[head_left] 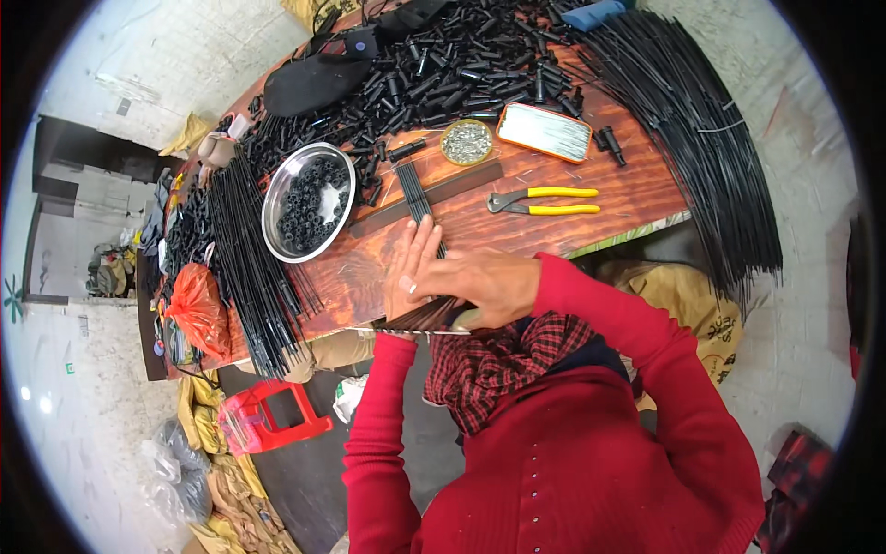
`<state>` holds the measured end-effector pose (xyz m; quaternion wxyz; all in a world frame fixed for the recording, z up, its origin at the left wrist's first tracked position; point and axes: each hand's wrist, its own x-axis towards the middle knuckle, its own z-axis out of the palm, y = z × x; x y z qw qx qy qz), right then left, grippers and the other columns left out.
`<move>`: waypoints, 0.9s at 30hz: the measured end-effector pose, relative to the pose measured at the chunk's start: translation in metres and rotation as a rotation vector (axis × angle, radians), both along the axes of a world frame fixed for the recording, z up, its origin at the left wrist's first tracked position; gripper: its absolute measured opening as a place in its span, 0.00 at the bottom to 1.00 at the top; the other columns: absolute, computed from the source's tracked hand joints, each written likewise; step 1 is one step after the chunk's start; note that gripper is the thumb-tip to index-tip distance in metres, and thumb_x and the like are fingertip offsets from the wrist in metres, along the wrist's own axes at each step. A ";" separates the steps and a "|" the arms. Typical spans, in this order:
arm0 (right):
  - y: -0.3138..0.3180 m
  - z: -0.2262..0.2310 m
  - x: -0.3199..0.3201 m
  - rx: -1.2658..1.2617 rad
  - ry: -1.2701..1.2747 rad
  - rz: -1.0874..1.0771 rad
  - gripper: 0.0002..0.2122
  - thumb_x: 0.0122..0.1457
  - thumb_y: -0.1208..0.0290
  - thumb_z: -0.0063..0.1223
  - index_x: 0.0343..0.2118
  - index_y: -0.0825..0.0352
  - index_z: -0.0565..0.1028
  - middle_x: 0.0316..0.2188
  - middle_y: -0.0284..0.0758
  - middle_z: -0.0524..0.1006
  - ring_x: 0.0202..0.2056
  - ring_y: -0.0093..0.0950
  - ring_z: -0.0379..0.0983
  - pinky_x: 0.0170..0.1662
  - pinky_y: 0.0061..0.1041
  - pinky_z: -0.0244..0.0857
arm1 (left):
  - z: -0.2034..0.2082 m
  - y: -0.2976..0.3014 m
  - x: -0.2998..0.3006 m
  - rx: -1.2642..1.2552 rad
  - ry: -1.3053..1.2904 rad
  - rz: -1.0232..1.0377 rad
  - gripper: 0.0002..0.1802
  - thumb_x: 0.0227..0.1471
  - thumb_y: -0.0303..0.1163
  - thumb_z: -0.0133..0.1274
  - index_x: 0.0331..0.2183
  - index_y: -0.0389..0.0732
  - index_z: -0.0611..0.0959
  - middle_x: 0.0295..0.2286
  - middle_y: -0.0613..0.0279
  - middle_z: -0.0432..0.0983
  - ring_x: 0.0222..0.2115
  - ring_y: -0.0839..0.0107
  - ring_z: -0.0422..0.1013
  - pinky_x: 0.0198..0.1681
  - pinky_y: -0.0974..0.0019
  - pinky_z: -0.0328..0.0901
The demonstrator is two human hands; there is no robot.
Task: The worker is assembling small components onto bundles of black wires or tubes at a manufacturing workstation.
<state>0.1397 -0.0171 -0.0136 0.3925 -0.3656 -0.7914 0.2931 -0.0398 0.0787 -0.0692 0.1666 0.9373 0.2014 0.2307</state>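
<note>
A small row of thin black rods point(413, 185) runs from the tabletop back toward me, under and between my hands. My left hand point(402, 277) lies along the rods with its fingers stretched out and close together. Across it comes my right hand point(494, 282), its index finger over the left hand and its thumb bent below, closed around the near part of the rods. Its other fingers are partly hidden. The rods rest over a dark flat bar point(471, 183) on the wooden table point(618, 212).
Yellow-handled end-cutting pliers point(563, 193) lie right of the bar. Beyond are a round tin of small metal parts point(467, 142), an orange-rimmed tray of pins point(544, 132) and heaped black tubular parts point(461, 74). A steel bowl point(268, 217) and rod bundles point(692, 120) flank them; a red stool point(277, 420) stands below.
</note>
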 end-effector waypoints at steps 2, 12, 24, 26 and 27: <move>-0.002 -0.005 -0.011 0.118 -0.104 -0.069 0.19 0.46 0.73 0.60 0.44 0.65 0.74 0.39 0.39 0.76 0.43 0.42 0.73 0.46 0.39 0.69 | -0.008 0.004 -0.002 0.027 0.062 0.022 0.38 0.49 0.48 0.56 0.60 0.45 0.69 0.62 0.58 0.57 0.63 0.52 0.53 0.63 0.49 0.53; -0.011 -0.030 -0.027 0.245 -0.083 -0.222 0.13 0.47 0.64 0.63 0.30 0.69 0.77 0.29 0.42 0.78 0.35 0.43 0.75 0.39 0.39 0.69 | -0.019 -0.026 -0.004 0.118 0.132 0.007 0.33 0.53 0.43 0.51 0.61 0.51 0.69 0.65 0.57 0.50 0.64 0.49 0.51 0.64 0.49 0.50; -0.021 -0.031 -0.038 0.162 -0.065 -0.230 0.10 0.47 0.69 0.60 0.32 0.68 0.79 0.31 0.43 0.79 0.37 0.41 0.75 0.41 0.36 0.69 | -0.025 -0.039 -0.010 0.112 0.147 0.022 0.35 0.53 0.44 0.52 0.60 0.42 0.67 0.64 0.50 0.52 0.64 0.46 0.49 0.64 0.48 0.49; -0.023 -0.031 -0.041 0.124 -0.091 -0.248 0.11 0.48 0.68 0.60 0.33 0.67 0.79 0.32 0.42 0.79 0.37 0.41 0.75 0.42 0.37 0.69 | -0.028 -0.044 -0.012 0.099 0.102 0.031 0.36 0.53 0.44 0.52 0.61 0.43 0.67 0.64 0.50 0.52 0.63 0.46 0.50 0.64 0.48 0.50; -0.022 -0.030 -0.039 0.139 -0.094 -0.230 0.11 0.48 0.67 0.60 0.33 0.67 0.79 0.32 0.42 0.79 0.38 0.41 0.75 0.42 0.37 0.68 | -0.029 -0.043 -0.013 0.102 0.118 0.036 0.36 0.53 0.43 0.53 0.61 0.44 0.67 0.64 0.50 0.52 0.63 0.46 0.51 0.64 0.48 0.51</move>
